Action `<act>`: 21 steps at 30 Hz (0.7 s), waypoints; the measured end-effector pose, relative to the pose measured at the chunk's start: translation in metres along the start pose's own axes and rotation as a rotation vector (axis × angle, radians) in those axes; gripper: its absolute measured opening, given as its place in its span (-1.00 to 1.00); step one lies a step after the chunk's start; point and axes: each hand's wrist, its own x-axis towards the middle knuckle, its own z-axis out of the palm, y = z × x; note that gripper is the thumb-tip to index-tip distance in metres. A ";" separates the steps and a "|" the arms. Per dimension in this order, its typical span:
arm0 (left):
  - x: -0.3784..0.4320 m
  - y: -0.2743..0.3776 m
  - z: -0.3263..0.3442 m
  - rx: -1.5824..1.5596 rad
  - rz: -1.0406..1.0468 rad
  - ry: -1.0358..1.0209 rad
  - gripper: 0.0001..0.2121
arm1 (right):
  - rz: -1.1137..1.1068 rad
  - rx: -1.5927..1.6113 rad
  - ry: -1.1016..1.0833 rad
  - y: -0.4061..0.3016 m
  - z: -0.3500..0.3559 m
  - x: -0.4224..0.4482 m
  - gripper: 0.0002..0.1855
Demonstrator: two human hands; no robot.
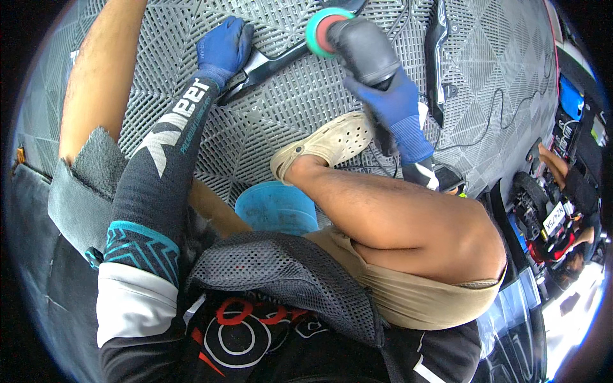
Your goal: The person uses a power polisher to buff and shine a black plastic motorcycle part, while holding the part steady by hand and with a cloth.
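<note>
My right hand, in a blue knit glove, grips a black power polisher. A red backing and a green-edged pad sit at its head, blurred on the outer side. The pad is over the far part of a glossy black trim panel, which lies slantwise on the grey floor tiles. My left hand, gloved in blue too, is closed at the near part of this panel and seems to hold its edge. The fingers' underside is hidden.
Right of the polisher lies another black trim piece with mounting tabs. A thin black cable crosses the tiled floor. A blue bucket stands by my beige clog. Beyond, at far right, a person is near a motorcycle.
</note>
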 end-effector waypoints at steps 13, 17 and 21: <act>0.010 0.010 0.004 -0.001 0.001 0.009 -0.70 | -0.035 -0.078 -0.081 0.001 0.014 -0.020 0.04; 0.004 0.004 -0.001 -0.010 0.014 0.003 -0.69 | -0.021 -0.014 0.087 0.013 -0.003 0.002 0.07; 0.005 0.011 -0.006 -0.014 -0.014 -0.014 -0.70 | -0.034 -0.025 -0.017 -0.008 -0.002 -0.013 0.05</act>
